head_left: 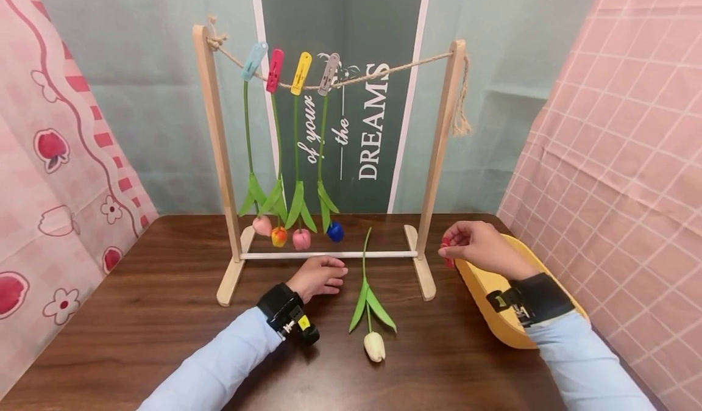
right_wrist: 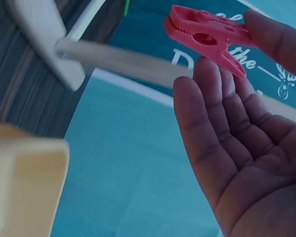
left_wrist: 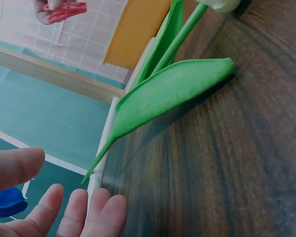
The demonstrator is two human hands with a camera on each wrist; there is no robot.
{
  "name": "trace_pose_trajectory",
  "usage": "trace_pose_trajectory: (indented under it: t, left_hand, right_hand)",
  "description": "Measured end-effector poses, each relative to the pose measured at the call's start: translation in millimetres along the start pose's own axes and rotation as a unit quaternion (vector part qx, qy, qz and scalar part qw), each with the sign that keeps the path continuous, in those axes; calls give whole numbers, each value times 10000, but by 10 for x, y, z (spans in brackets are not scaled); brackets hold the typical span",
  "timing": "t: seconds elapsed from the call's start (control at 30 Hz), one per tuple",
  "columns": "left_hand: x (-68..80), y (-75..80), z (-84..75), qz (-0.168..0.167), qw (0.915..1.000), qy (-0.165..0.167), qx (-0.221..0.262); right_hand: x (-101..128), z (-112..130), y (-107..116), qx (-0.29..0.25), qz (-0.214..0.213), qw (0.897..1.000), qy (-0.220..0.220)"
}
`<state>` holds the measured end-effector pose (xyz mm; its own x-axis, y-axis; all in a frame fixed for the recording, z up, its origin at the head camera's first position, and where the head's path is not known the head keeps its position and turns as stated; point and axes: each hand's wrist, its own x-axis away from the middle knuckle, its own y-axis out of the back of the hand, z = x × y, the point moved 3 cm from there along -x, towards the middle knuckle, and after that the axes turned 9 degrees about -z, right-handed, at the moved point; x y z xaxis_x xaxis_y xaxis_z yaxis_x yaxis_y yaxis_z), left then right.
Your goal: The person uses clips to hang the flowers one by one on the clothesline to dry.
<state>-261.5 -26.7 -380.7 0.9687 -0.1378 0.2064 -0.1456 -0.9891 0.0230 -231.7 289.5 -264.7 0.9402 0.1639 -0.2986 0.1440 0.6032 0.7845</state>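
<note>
My right hand (head_left: 482, 247) pinches a red clothespin (right_wrist: 209, 37) between thumb and fingers, above the near-left rim of the yellow basket (head_left: 488, 313). The left hand (head_left: 319, 278) holds nothing; its fingers are relaxed and point toward the stem of a white tulip (head_left: 375, 345). That tulip lies on the table with its green leaves (left_wrist: 172, 94) spread and its bloom toward me. From a rope (head_left: 406, 66) hang several tulips upside down, held by a light blue clothespin (head_left: 255, 61), a red one, a yellow one (head_left: 300, 74) and a grey one (head_left: 329, 74).
The rope runs between two wooden posts (head_left: 440, 155) joined low down by a white bar (head_left: 329, 255). Pink cloth (head_left: 614, 155) borders the right side, patterned cloth (head_left: 71, 216) the left. A green curtain (head_left: 482, 94) with lettering stands behind the brown table (head_left: 137, 325).
</note>
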Motion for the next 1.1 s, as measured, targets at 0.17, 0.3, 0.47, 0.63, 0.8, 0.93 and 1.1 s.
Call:
trace_pose_trajectory:
  t: [0.17, 0.3, 0.47, 0.63, 0.8, 0.93, 1.1]
  left_hand:
    - [-58, -36, 13, -81, 10000, 8, 17]
    - [-92, -92, 10, -166, 9999, 8, -7]
    - [-141, -171, 41, -178, 9998, 59, 2]
    - [-160, -246, 63, -41, 9999, 113, 55]
    - [-180, -324, 69, 83, 9997, 206, 49]
    - [-206, -381, 59, 135, 9994, 328, 10]
    - [-241, -444, 60, 155, 9990, 419, -30]
  right_hand:
    - [-75, 57, -146, -240, -92, 9996, -63]
    - [-130, 80, -265, -510, -137, 9986, -82]
    - [-163, 100, -408, -858, -131, 9960, -191]
    - [-184, 109, -511, -1225, -70, 9921, -276]
    - [-186, 112, -581, -1348, -9, 9903, -338]
    - [-184, 104, -610, -1343, -7, 9905, -307]
    - [-190, 80, -643, -1388, -4, 9900, -239]
